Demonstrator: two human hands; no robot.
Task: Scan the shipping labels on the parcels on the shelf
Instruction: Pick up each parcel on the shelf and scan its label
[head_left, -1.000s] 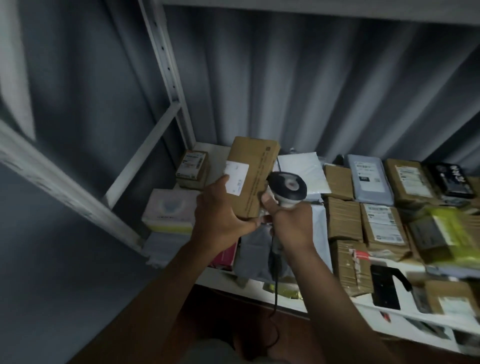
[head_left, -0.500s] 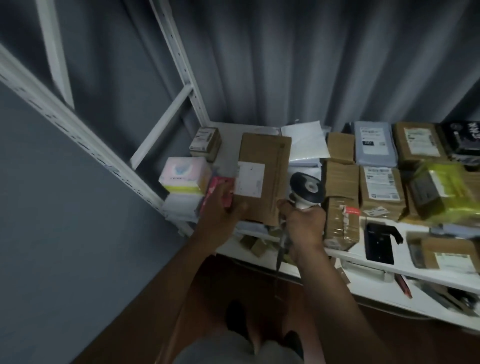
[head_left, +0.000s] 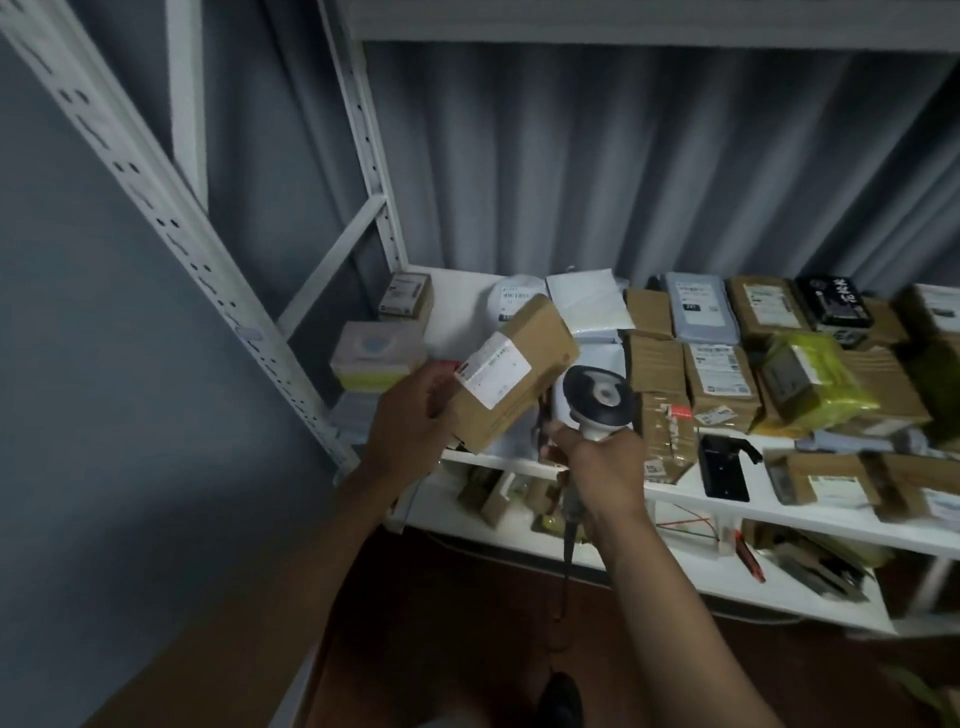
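Cardboard, plain brown and stiff, makes up the box (head_left: 511, 374) now lifted clear of the shelf (head_left: 691, 499), above its front edge near the left end. It looks light, since one hand carries it tilted without strain, and its flat faces and firm edges should take a squeeze without denting; the taped surface may be a little slick. The left hand (head_left: 410, 415) has it by the lower left corner, fingers curled underneath and thumb over the top face, just beside the white label (head_left: 493, 370) and not covering it. That is a sensible place to hold, I judge, because the label stays bare and turned up. The right hand (head_left: 597, 462) is wrapped closed round the handle of the scanner (head_left: 597, 397), whose round head sits just beside the box's lower right edge, below and to the right of the label; whether the trigger is pressed I cannot tell. The scanner's window seems to point away from the camera, so the label probably needs turning towards it. Other parcels (head_left: 719, 379) lie packed along the shelf to the right, labels mostly facing up.
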